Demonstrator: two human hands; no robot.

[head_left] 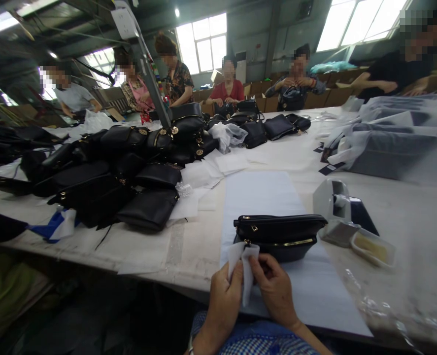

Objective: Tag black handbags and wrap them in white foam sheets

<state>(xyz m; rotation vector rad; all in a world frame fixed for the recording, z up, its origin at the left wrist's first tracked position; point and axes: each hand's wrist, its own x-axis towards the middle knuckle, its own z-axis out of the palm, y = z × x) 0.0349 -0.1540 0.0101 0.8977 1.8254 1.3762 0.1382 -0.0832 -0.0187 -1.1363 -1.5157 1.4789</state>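
Note:
A black handbag (pixel 277 231) with gold zips stands on a pale blue-white sheet (pixel 266 192) in front of me. A white foam piece (pixel 251 266) is wrapped around something small at the bag's left end, just below a gold ring. My left hand (pixel 225 291) pinches the left part of the foam between thumb and fingers. On the right, my right hand (pixel 273 283) pinches the foam's right edge with thumb and forefinger, close against the bag's lower front. What lies inside the foam is hidden.
Black bags (pixel 151 202) are piled at the left, beside loose white foam sheets (pixel 199 175). To the right are a tape dispenser (pixel 336 207), a small tray (pixel 373 249) and wrapped bags (pixel 388 153). Several people stand or sit across the table (pixel 406 212).

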